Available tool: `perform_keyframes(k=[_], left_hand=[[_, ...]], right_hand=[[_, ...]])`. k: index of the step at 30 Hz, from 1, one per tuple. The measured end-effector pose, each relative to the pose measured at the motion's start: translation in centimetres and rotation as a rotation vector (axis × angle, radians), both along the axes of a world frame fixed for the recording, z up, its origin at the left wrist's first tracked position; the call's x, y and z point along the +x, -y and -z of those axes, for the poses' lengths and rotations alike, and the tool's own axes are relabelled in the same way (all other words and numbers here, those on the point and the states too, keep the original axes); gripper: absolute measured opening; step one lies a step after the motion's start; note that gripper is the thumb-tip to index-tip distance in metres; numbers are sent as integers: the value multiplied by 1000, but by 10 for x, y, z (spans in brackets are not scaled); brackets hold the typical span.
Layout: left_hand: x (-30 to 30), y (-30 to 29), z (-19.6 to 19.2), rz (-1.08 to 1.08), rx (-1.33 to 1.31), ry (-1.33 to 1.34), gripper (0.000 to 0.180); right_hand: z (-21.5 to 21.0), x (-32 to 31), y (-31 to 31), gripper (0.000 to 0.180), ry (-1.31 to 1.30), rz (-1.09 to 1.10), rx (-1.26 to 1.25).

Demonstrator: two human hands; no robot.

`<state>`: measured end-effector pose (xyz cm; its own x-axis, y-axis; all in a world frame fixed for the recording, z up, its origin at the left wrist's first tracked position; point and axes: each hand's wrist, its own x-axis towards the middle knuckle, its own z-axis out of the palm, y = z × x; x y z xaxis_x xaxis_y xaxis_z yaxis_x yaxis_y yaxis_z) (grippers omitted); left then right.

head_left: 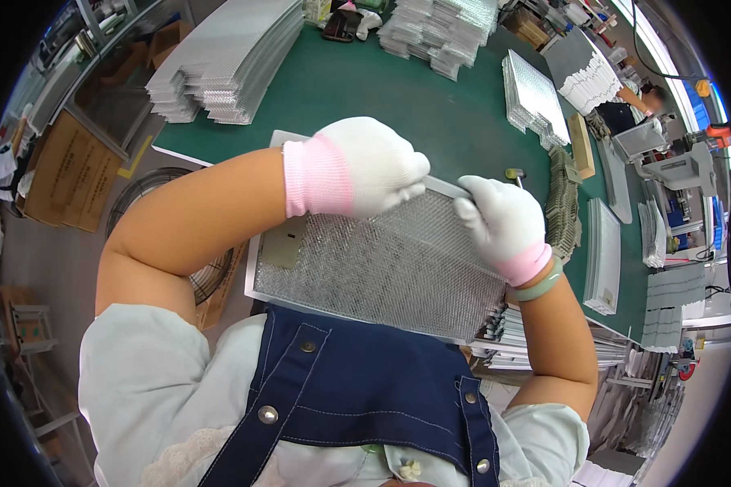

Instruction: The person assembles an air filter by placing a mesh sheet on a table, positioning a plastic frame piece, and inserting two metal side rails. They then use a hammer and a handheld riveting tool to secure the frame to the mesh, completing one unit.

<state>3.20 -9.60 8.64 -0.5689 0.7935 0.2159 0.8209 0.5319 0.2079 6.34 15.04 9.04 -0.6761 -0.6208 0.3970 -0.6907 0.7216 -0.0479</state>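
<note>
I hold a rectangular metal mesh filter panel (pixel 382 268) with a thin silver frame, tilted up in front of my chest above the table's near edge. My left hand (pixel 365 166), in a white glove with a pink cuff, grips the panel's far edge near the middle. My right hand (pixel 503 223), gloved the same way with a green bangle at the wrist, pinches the same far edge toward its right corner. A small flat metal tab (pixel 283 243) sits on the panel's left side.
A green table (pixel 430 105) carries stacks of mesh sheets at far left (pixel 227 61), far centre (pixel 443 28) and right (pixel 532 97). Framed panels (pixel 601 252) lie at the right edge. Another person (pixel 633 105) works at far right. A round fan guard (pixel 150 195) rests on the floor at left.
</note>
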Motion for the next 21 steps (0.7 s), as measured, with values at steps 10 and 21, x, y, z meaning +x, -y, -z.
perform_keyframes(k=[10, 21], left_hand=[[4, 1, 8, 37, 29, 3, 20], [3, 5, 3, -18, 7, 39, 22]], right_hand=[[-8, 15, -18, 30, 492, 171, -58], [10, 8, -48, 29, 66, 111, 18]])
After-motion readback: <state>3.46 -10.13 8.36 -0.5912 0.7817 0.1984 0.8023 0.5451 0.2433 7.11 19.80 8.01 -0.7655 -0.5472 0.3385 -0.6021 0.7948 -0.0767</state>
